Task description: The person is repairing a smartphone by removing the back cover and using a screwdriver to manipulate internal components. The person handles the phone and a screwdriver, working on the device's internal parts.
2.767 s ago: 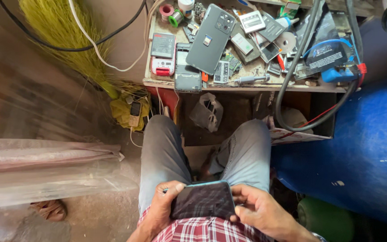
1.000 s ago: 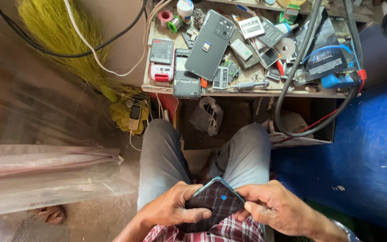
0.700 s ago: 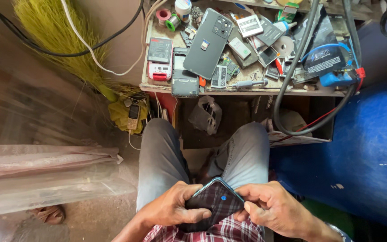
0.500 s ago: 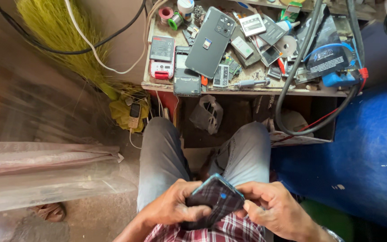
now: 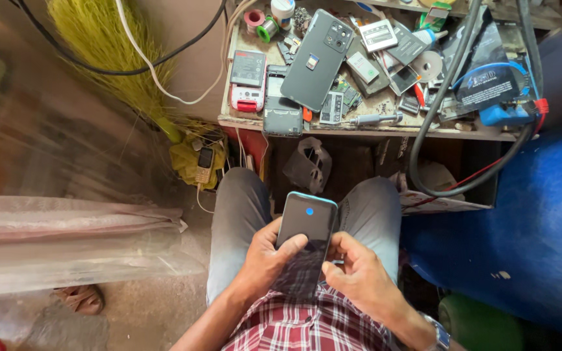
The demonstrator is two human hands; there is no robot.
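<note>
Black phone, one, gripped by two hands: left hand fingers wrap its edge, right hand fingers curl against its side.

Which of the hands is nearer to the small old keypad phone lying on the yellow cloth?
Left. The left hand lies below and right of the keypad phone; the right hand is farther right, beyond the black smartphone.

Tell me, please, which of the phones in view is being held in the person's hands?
The dark smartphone with the blue dot, gripped by left hand and right hand above the lap; the grey smartphone lies back-up on the workbench.
</note>
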